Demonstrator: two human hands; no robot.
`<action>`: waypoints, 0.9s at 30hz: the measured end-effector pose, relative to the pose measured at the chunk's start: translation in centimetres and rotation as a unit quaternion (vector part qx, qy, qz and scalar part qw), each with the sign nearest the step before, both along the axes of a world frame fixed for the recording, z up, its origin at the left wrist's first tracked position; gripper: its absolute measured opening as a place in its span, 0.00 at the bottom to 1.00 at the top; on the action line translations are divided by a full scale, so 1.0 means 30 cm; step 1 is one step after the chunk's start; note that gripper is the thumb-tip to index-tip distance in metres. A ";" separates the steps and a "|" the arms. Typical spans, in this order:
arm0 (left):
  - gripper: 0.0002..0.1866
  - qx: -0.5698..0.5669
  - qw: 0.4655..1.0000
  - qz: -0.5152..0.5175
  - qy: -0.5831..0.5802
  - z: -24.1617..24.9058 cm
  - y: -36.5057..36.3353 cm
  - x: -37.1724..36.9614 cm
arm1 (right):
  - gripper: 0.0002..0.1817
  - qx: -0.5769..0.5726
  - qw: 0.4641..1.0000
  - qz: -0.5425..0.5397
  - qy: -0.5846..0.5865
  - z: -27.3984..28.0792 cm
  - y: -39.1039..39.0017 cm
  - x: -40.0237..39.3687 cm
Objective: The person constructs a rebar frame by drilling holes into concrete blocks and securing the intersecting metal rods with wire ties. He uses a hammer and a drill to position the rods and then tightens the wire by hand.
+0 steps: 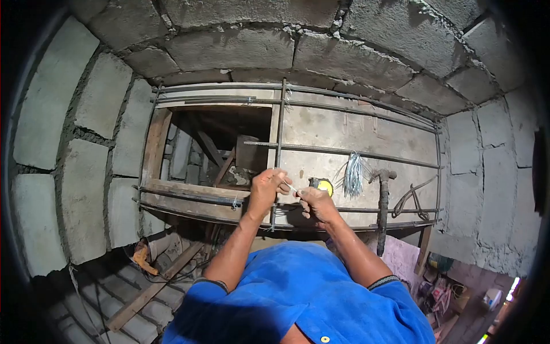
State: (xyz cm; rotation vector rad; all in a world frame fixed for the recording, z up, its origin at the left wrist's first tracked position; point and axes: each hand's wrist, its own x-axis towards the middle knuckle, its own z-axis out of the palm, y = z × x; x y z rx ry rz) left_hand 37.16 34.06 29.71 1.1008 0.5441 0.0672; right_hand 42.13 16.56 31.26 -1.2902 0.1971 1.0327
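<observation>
Between my two hands runs a short piece of thin tie wire (291,187). My left hand (266,192) is closed, fingertips pinching one end. My right hand (317,205) pinches the other end between thumb and fingers. Both hands hover over the near part of a grid of steel rebar (279,132) laid over a pale board (321,129). A yellow and black tape measure (325,187) lies just beyond my right hand. Farther right, a bundle of tie wire (353,176) hangs over a bar.
A hammer (383,200) and pincers (413,199) lie across the bars at right. Left of the board is a dark opening edged by a timber beam (157,143). Block walls (229,50) surround the grid. A wooden plank (152,292) leans below left.
</observation>
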 end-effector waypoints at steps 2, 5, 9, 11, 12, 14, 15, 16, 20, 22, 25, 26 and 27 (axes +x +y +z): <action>0.10 -0.008 1.000 0.000 -0.005 -0.011 0.015 0.008 | 0.13 -0.024 0.999 0.023 -0.032 -0.019 -0.004 0.019; 0.07 0.601 0.769 0.016 -0.216 -0.086 0.018 0.050 | 0.13 -0.100 0.981 0.046 -0.161 -0.043 0.020 0.026; 0.08 0.622 0.724 -0.162 -0.250 -0.068 0.100 0.103 | 0.16 -0.226 0.920 0.053 -0.314 -0.098 0.055 0.054; 0.11 0.607 0.737 -0.165 -0.249 -0.067 0.197 0.162 | 0.15 -0.335 0.839 0.062 -0.423 -0.175 0.062 0.103; 0.14 0.591 0.749 -0.171 -0.248 -0.071 0.245 0.198 | 0.15 -0.336 0.839 0.062 -0.423 -0.193 0.080 0.140; 0.16 0.668 0.716 -0.165 -0.119 -0.101 0.319 0.281 | 0.13 -0.375 0.790 0.105 -0.474 -0.222 0.110 0.202; 0.18 0.651 0.738 -0.161 -0.078 -0.100 0.323 0.302 | 0.13 -0.377 0.789 0.104 -0.475 -0.244 0.130 0.238; 0.18 0.650 0.739 -0.159 -0.080 -0.122 0.329 0.324 | 0.13 -0.390 0.776 0.118 -0.482 -0.266 0.155 0.268; 0.13 0.632 0.720 -0.283 0.037 -0.232 0.335 0.347 | 0.12 -0.419 0.743 0.126 -0.507 -0.294 0.216 0.294; 0.10 0.577 0.760 -0.291 0.068 -0.248 0.325 0.331 | 0.12 -0.422 0.728 0.134 -0.523 -0.273 0.217 0.274; 0.10 0.583 0.766 -0.262 0.066 -0.280 0.328 0.331 | 0.10 -0.448 0.695 0.171 -0.536 -0.180 0.218 0.272; 0.10 0.578 0.771 -0.256 0.070 -0.292 0.326 0.327 | 0.11 -0.444 0.698 0.154 -0.539 -0.151 0.207 0.287; 0.10 0.575 0.775 -0.255 0.069 -0.300 0.318 0.332 | 0.13 -0.444 0.702 0.132 -0.541 -0.132 0.192 0.306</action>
